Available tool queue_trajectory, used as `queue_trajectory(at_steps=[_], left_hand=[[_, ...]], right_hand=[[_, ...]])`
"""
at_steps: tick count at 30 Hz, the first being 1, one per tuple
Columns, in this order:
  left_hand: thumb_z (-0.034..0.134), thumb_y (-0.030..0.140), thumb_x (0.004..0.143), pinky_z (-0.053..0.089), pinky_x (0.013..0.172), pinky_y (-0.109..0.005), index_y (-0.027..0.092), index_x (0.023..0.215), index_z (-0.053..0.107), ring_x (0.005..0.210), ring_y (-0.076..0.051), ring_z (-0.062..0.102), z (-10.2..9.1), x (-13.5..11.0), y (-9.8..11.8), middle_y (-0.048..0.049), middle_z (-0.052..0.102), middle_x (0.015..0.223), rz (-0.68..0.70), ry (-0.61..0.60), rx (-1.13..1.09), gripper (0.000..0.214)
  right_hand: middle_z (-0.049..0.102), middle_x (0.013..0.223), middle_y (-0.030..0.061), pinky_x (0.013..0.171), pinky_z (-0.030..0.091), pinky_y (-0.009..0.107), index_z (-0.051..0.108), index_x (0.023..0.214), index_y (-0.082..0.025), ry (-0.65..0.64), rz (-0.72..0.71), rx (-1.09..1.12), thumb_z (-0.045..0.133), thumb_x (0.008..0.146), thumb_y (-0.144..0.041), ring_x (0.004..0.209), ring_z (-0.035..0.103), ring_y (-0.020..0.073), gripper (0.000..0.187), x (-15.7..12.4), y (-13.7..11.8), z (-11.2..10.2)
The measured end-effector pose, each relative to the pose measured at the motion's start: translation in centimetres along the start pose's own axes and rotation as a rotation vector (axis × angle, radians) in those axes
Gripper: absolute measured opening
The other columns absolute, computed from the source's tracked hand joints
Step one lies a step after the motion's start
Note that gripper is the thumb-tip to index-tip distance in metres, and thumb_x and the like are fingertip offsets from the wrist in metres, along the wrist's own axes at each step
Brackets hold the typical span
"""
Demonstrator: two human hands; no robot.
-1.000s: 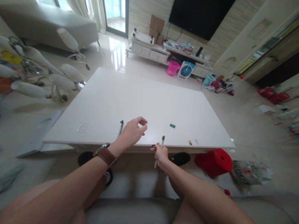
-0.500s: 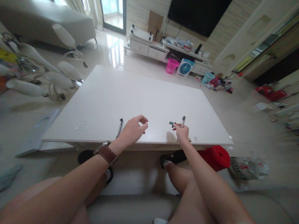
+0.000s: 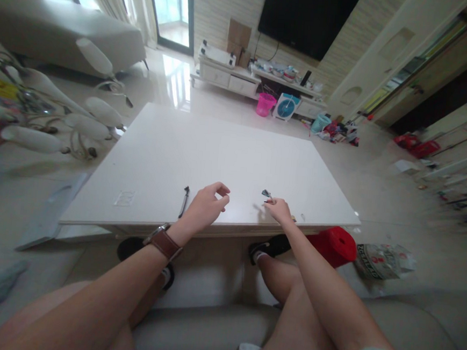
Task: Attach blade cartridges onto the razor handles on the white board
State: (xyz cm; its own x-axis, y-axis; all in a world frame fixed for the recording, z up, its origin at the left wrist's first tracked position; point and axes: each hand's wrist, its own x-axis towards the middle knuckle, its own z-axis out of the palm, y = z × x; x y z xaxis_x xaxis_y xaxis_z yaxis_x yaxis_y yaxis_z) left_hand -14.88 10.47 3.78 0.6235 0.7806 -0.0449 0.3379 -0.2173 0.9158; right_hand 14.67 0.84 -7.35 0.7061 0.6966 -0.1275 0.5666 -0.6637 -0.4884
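My right hand [image 3: 280, 209] is closed around a slim pale pen [image 3: 271, 197], tilted over the near right part of the white table [image 3: 219, 147]. Small dark pieces show at the pen's far end and by my fingertips; they are too small to tell apart. Near the table's front edge, my left hand [image 3: 208, 202] hovers with curled fingers, thumb and forefinger apart, nothing between them. Left of it lies a slim dark pen-like stick [image 3: 184, 202] with a wider top. Farther left is a flat, clear square piece [image 3: 124, 198].
A small brownish piece [image 3: 293, 218] and a tiny clear piece [image 3: 303, 216] lie right of my right hand. Below the table's right end stand a red container [image 3: 335, 246] and a printed bag [image 3: 384, 261]. A pink basket [image 3: 265, 105] stands beyond the table.
My right hand has tipped the pen from upright to a leftward slant, turning the wrist. The left hand keeps its pose. The whole view has shifted slightly.
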Motion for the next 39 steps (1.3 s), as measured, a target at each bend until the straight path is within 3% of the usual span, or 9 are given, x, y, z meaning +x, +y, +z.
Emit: queue_trajectory(at_steps=[7, 12, 22, 27, 31, 34, 39], left_hand=[[0.052, 0.026, 0.084, 0.045, 0.062, -0.029, 0.018, 0.095, 0.063, 0.065, -0.014, 0.066, -0.1, -0.2, 0.1, -0.0039, 0.071, 0.09, 0.002, -0.002, 0.002, 0.017], [0.052, 0.025, 0.084, 0.044, 0.06, -0.028, 0.018, 0.096, 0.064, 0.064, -0.015, 0.066, -0.1, -0.3, 0.2, -0.0034, 0.07, 0.082, -0.012, -0.004, 0.022, 0.018], [0.052, 0.024, 0.083, 0.043, 0.059, -0.028, 0.018, 0.093, 0.064, 0.064, -0.015, 0.064, 0.0, -0.3, 0.3, -0.0036, 0.07, 0.082, -0.007, -0.004, 0.04, 0.016], [0.052, 0.023, 0.084, 0.043, 0.059, -0.028, 0.018, 0.093, 0.064, 0.063, -0.014, 0.064, -0.1, -0.2, 0.3, -0.004, 0.07, 0.085, -0.011, -0.014, 0.044, 0.016], [0.052, 0.024, 0.084, 0.044, 0.06, -0.028, 0.019, 0.092, 0.064, 0.065, -0.014, 0.065, 0.0, -0.3, -0.1, -0.0044, 0.071, 0.09, 0.016, -0.024, 0.051, 0.015], [0.053, 0.027, 0.085, 0.045, 0.063, -0.029, 0.02, 0.091, 0.065, 0.068, -0.016, 0.065, 0.2, -0.4, -0.5, -0.0043, 0.072, 0.089, 0.042, -0.041, 0.105, 0.015], [0.052, 0.028, 0.085, 0.046, 0.071, -0.03, 0.019, 0.092, 0.066, 0.081, -0.019, 0.065, -0.5, 0.2, -1.3, -0.0061, 0.072, 0.089, 0.043, -0.004, 0.233, 0.018]], right_hand=[[0.076, 0.086, 0.0075, 0.068, 0.042, 0.027, 0.077, 0.09, -0.022, -0.063, -0.029, -0.12, 0.058, 0.078, -0.037, 0.084, 0.068, 0.0232, 0.027, -0.3, -0.5, -0.4], [0.076, 0.089, 0.0071, 0.069, 0.043, 0.027, 0.076, 0.102, -0.023, -0.063, -0.037, -0.149, 0.056, 0.081, -0.036, 0.084, 0.067, 0.0224, 0.032, -0.2, -0.4, -0.9], [0.073, 0.115, 0.01, 0.09, 0.046, 0.03, 0.075, 0.103, -0.022, -0.136, -0.179, -0.241, 0.053, 0.086, -0.019, 0.108, 0.065, 0.0247, 0.028, -0.7, -0.8, -0.5], [0.057, 0.143, 0.0035, 0.101, 0.043, 0.031, 0.069, 0.119, -0.028, -0.203, -0.251, -0.264, 0.05, 0.082, -0.01, 0.122, 0.059, 0.0227, 0.046, -1.2, -1.0, 0.1], [0.045, 0.154, 0.006, 0.099, 0.045, 0.033, 0.061, 0.132, -0.026, -0.232, -0.253, -0.278, 0.049, 0.081, -0.009, 0.122, 0.059, 0.0245, 0.054, -1.5, -1.4, 0.4], [0.049, 0.149, 0.0094, 0.095, 0.045, 0.034, 0.06, 0.132, -0.025, -0.22, -0.252, -0.278, 0.046, 0.084, -0.01, 0.117, 0.061, 0.0261, 0.052, -2.0, -2.6, 0.4], [0.072, 0.109, 0.012, 0.078, 0.044, 0.032, 0.067, 0.116, -0.023, -0.198, -0.304, -0.261, 0.043, 0.09, -0.019, 0.097, 0.065, 0.0272, 0.035, -4.9, -6.7, 0.5]])
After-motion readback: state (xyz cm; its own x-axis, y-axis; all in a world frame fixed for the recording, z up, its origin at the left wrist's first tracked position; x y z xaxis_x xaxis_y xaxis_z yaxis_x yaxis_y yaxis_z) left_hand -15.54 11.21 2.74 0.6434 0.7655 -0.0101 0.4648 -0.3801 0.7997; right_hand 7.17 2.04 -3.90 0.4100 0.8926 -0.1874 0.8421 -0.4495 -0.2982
